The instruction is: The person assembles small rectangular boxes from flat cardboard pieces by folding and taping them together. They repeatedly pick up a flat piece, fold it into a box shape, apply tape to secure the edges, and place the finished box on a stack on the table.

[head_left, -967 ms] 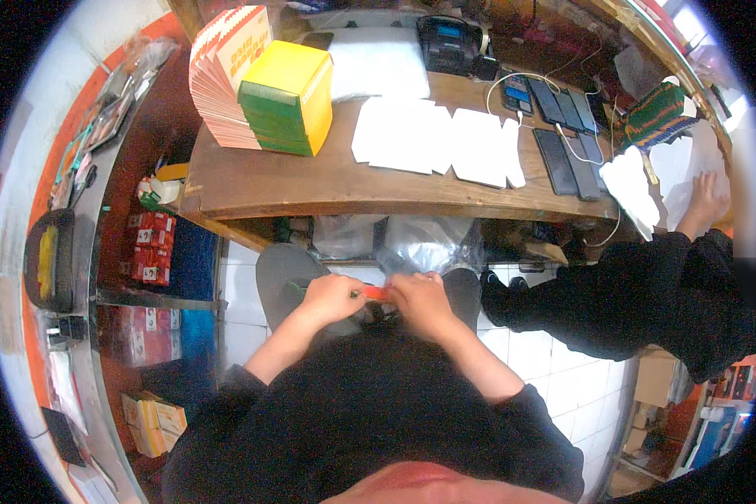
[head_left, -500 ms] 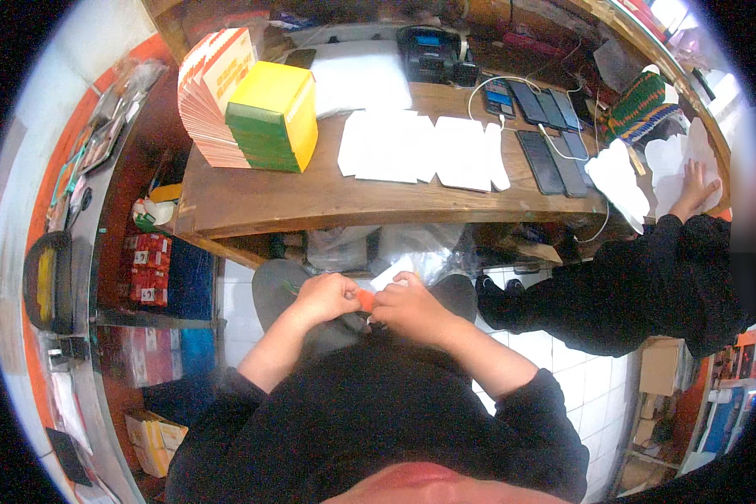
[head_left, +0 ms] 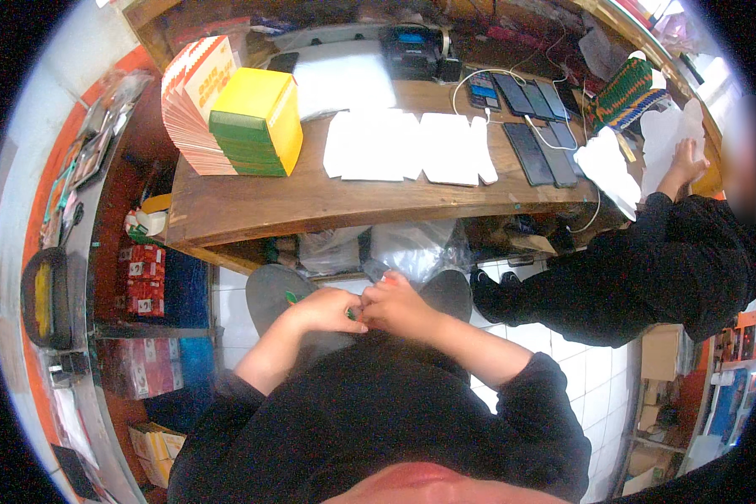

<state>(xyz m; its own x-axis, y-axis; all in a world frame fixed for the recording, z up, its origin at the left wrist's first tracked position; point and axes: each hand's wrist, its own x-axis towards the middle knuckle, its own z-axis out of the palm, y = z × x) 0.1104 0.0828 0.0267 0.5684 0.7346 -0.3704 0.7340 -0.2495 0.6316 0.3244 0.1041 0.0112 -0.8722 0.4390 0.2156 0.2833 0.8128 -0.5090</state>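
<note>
Over my lap, both hands meet in front of the desk. My left hand [head_left: 326, 311] is closed, its fingertips pressed against those of the other hand. A small dark green bit [head_left: 353, 313] shows between the hands; its kind is too small to tell. My right hand [head_left: 399, 309] is closed too, fingers bent inward, with a speck of orange at its far fingers. What the fingers pinch is mostly hidden. A thin green piece [head_left: 291, 297] shows on the grey cloth over my left knee.
On the wooden desk [head_left: 252, 206] stand stacked red-and-white cards [head_left: 195, 109] and yellow-green ones [head_left: 256, 122]. White unfolded cardboard [head_left: 374, 144], several phones [head_left: 529, 154] with cables and a black printer [head_left: 413, 52] lie beyond. At right, a person in black [head_left: 647, 269] touches white sheets [head_left: 668, 139].
The orange piece between my hands and the white piece beyond them no longer show. My left hand has turned and moved closer to the right. The view has shifted slightly.
</note>
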